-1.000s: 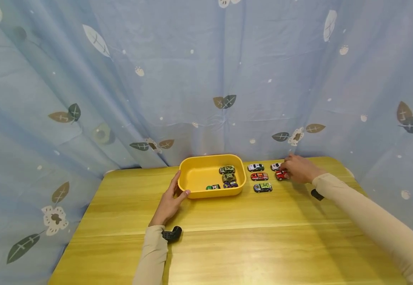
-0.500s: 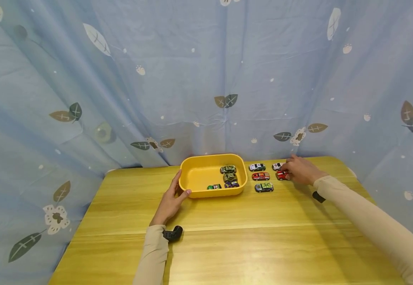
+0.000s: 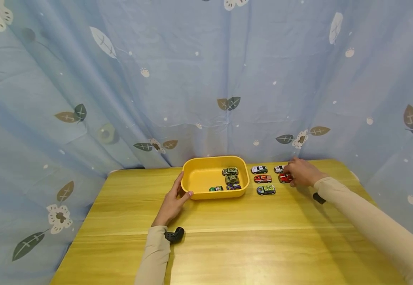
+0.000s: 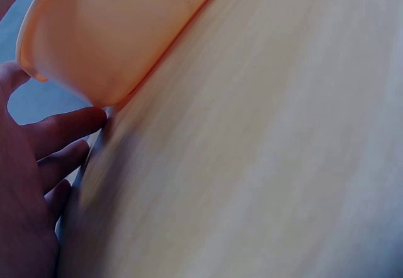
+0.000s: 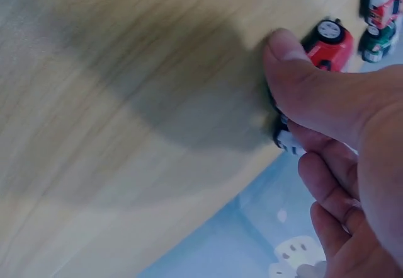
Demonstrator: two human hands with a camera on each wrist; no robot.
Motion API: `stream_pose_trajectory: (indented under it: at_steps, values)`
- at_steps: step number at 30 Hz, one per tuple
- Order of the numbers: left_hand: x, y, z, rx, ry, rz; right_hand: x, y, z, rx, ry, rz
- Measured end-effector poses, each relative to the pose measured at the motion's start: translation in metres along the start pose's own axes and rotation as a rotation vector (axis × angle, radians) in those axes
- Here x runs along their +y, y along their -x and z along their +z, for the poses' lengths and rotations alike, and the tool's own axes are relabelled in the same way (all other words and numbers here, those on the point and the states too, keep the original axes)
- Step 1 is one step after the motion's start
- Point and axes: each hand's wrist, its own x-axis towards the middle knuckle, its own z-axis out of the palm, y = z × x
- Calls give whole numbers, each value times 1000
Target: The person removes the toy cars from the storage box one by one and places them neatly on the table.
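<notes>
At the back of the table, my left hand (image 3: 171,204) holds the left end of a yellow bin (image 3: 199,195), thumb at its front rim and fingers along its side. Several toy cars sit inside, among them a camouflage car (image 3: 230,171) and a purple one (image 3: 233,186). My right hand (image 3: 302,173) is over a red toy car (image 3: 285,178) on the table, thumb spread apart from the fingers. In the right wrist view the thumb crosses the red car (image 5: 337,51), partly hiding it. A white toy car (image 3: 279,169) stands just behind, partly covered by the fingers.
Left of the red car stand a white-and-green car (image 3: 259,169), a red-orange car (image 3: 262,179) and a blue-green car (image 3: 266,190), one in front of another. A blue curtain (image 3: 178,79) hangs right behind the table (image 3: 228,245).
The right thumb has moved away from the fingers, toward the table's front, and more of the red car shows. The left hand keeps its place on the bin. The head view has shifted slightly.
</notes>
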Motion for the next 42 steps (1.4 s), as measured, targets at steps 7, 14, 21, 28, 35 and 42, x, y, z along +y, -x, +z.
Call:
stream_pose_trajectory:
  at_steps: [7, 14, 21, 28, 35, 42]
  values:
    - [1, 0, 1, -9, 3, -3, -7, -3, -25, 66, -89, 19]
    - [1, 0, 0, 2, -1, -4, -39, -33, -38, 174, -184, -29]
    - [0, 2, -2, 5, 13, -9, -104, -82, -25, 209, -324, -106]
    - [-1, 0, 0, -2, 27, 24, -146, -116, -17, 142, -367, -186]
    - [0, 1, 0, -1, 44, 34, -160, -137, -16, 61, -333, -211]
    - [-2, -1, -1, -11, 35, 31, -166, -148, -20, -71, -251, -256]
